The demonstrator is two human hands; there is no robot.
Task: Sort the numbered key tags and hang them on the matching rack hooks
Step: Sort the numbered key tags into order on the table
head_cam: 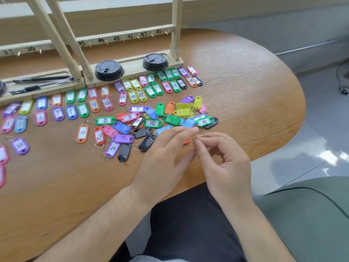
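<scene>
One split ring [195, 139] is pinched by thumb and forefinger of the right hand [224, 163]; the left hand [166, 154] lies beside it, fingers nearly straight — whether the orange tag [187, 141] behind them is gripped cannot be told. The tag is judged light, stiff and slick; the ring is the surer hold. Just beyond the fingertips about thirty loose tags [153, 123] are heaped; farther off, two black lids [109, 70] and one rack [130, 33] are seen.
</scene>
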